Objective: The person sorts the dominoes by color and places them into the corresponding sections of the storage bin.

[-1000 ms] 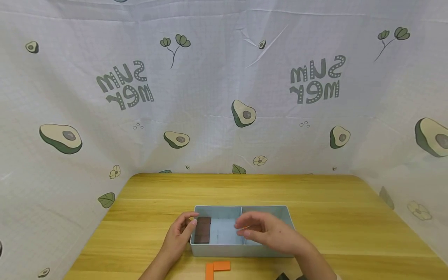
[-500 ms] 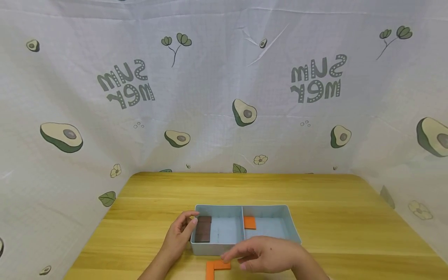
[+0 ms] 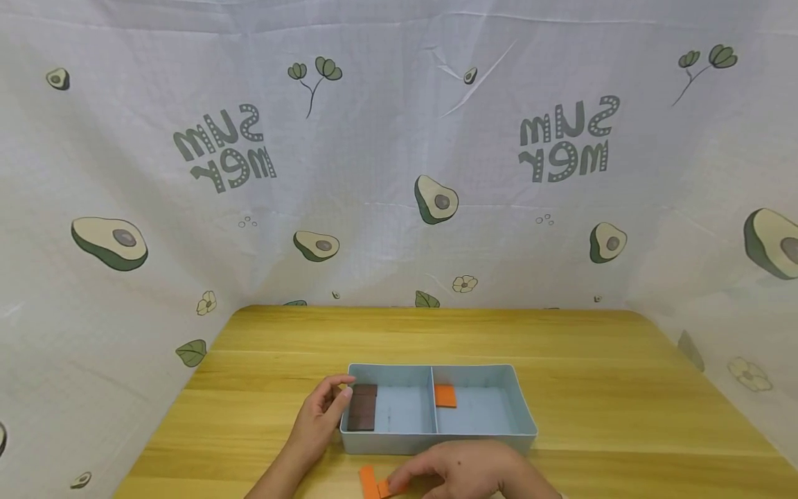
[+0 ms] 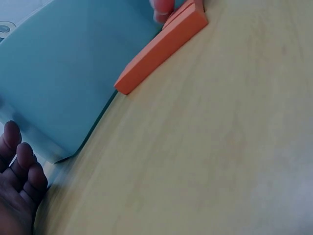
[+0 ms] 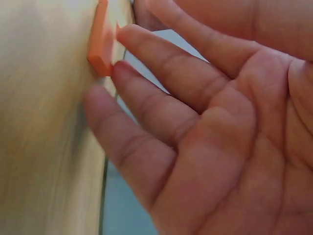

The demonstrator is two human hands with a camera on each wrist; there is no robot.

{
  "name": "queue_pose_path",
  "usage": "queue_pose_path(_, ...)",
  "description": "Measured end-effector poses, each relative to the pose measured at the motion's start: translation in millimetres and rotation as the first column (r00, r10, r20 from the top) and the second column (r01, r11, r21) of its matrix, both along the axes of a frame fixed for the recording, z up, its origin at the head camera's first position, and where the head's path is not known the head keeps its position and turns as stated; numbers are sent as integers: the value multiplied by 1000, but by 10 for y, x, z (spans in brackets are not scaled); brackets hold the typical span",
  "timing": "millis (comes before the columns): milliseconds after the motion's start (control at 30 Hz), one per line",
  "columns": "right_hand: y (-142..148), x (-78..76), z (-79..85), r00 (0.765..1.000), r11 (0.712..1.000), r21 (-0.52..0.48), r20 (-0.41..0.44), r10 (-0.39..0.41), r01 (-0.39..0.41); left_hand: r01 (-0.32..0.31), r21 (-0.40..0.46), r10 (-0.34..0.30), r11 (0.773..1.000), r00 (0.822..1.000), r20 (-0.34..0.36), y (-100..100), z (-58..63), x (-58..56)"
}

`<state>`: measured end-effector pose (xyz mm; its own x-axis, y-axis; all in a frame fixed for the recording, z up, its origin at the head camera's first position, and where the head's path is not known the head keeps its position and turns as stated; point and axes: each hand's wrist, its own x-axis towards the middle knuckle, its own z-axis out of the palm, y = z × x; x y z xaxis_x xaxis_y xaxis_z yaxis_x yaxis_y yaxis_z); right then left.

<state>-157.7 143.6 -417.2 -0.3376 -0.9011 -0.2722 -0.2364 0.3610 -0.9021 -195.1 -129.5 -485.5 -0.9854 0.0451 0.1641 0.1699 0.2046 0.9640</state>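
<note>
A pale blue two-compartment box (image 3: 389, 443) stands on the table. My left hand (image 3: 316, 419) holds its left end, thumb and index finger over the rim; in the left wrist view the other fingers (image 4: 27, 166) lie beside the outer wall. In front of the box are flat orange blocks, one upright in the head view (image 3: 369, 482) and one beside it (image 3: 385, 487). My right hand (image 3: 464, 471) reaches down to the second block with fingers fairly straight. In the right wrist view, fingertips (image 5: 128, 34) meet an orange block (image 5: 100, 44). The thumb is mostly hidden.
Dark brown blocks (image 3: 362, 409) line the left side of the left compartment. An orange block (image 3: 445, 396) lies against the divider (image 3: 433, 402) in the right compartment. The wooden table (image 3: 623, 388) ends at a white patterned cloth (image 3: 374, 138).
My right hand has left the right compartment, uncovering the orange block there, and come down to the orange blocks in front, which have turned and shifted slightly. The left hand stays put.
</note>
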Motion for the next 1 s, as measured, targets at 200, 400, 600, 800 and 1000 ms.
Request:
queue_pose_path(200,-28,26,-21,993,997,-51,-99,-57,52,7,10,-7,1000,1000,2,2,6,-9)
queue_pose_path(400,-48,66,-7,989,990,-10,-50,-140,140,12,11,-12,1000,1000,3,-1,12,-6)
queue_pose_path(600,-82,129,-30,979,982,-20,-75,-187,186,14,10,-14,1000,1000,3,-6,13,2)
queue_pose_path(800,-183,115,-138,937,982,-31,-294,-188,188,12,5,-12,1000,1000,12,-8,16,9)
queue_pose_path(1000,-244,26,-330,835,997,-28,-544,-78,75,9,4,-9,1000,1000,14,-10,15,10)
